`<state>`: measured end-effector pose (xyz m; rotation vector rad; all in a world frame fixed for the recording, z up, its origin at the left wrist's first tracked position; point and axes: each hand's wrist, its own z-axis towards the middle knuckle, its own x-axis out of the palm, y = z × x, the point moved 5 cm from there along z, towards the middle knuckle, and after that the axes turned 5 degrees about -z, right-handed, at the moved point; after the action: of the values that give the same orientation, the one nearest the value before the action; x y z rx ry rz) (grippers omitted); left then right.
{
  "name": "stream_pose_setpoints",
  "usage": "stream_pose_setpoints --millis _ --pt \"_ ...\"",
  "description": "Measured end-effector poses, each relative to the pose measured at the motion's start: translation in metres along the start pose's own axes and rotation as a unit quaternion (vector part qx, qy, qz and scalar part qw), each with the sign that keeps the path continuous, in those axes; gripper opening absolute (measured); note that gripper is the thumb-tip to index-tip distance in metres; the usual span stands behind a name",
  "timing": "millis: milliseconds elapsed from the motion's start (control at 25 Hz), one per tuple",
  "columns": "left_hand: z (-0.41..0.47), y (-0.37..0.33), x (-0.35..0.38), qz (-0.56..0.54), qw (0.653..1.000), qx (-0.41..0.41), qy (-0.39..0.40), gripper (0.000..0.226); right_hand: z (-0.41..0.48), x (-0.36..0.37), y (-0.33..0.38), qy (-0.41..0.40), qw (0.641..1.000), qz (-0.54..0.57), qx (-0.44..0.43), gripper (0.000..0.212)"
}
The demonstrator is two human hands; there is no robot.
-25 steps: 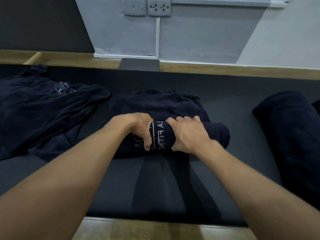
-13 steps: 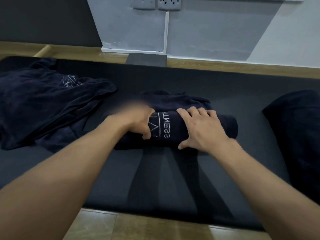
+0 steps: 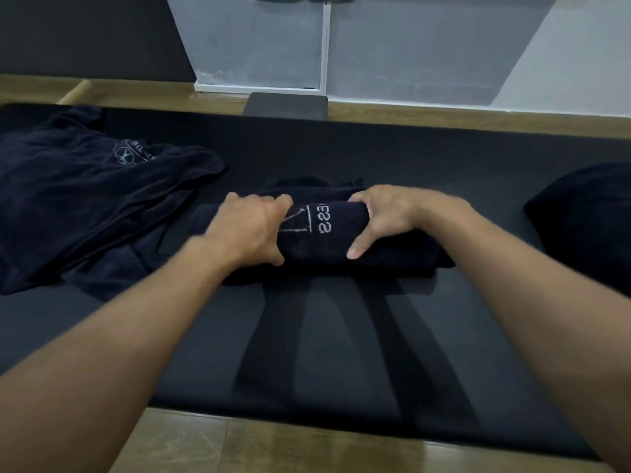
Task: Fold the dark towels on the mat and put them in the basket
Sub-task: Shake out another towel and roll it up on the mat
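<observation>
Head view. The left hand (image 3: 251, 230) curls over the left part of a rolled towel (image 3: 327, 233), fingers bent over its far side and thumb pressed on the near side, so it grips the roll. The right hand (image 3: 386, 216) does the same on the right part: fingers wrapped over the top and far edge, thumb stretched down the near face. Between the two hands white stitched letters and a line mark show on the cloth. The roll lies across the middle of the mat (image 3: 307, 336), its unrolled remainder just beyond it on the far side.

The mat is dark and flat and runs left to right across the scene. It lies on a wooden floor (image 3: 273, 448), seen along the near edge and as a strip on the far side. Beyond that stands a grey wall (image 3: 409, 46) with a white vertical strip; a dark panel covers the wall at far left. A small dark block (image 3: 285, 105) sits at the mat's far edge.

Two hands. One rolled towel. A loose heap (image 3: 85, 199) of dark towels with a white round logo lies at left; how many it holds I cannot tell. A dark bundle (image 3: 587, 220) sits at the right edge, cut off.
</observation>
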<state>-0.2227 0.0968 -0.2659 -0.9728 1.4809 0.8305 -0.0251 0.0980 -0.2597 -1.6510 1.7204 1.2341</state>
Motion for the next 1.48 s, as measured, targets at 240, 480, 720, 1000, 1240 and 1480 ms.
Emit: stream_pose_setpoints --millis 240,480,720,1000,1240,1480 --pt "0.021 0.008 -0.005 -0.16 0.959 -0.048 0.227 0.067 -0.012 0.026 0.011 -0.216 0.955 -0.202 -0.01 0.085" --pt "-0.024 -0.008 0.017 0.156 0.98 -0.039 -0.114 0.11 0.017 -0.013 0.0 0.063 0.997 0.039 0.017 0.048" --pt "0.036 0.018 -0.013 -0.018 0.989 -0.035 0.14 0.066 0.001 0.013 0.01 -0.189 0.964 -0.187 -0.009 0.106" --pt "0.023 0.007 -0.005 0.101 0.993 -0.055 0.012 0.106 0.011 -0.002 0.016 -0.183 0.976 -0.12 -0.002 0.064" --pt "0.003 0.025 0.017 0.125 0.987 -0.038 -0.09 0.102 0.017 0.014 -0.007 0.115 0.968 0.219 0.034 0.044" --pt "0.027 0.071 0.027 -0.229 0.961 -0.154 -0.018 0.109 0.003 0.021 -0.005 0.043 0.967 0.244 0.051 0.081"
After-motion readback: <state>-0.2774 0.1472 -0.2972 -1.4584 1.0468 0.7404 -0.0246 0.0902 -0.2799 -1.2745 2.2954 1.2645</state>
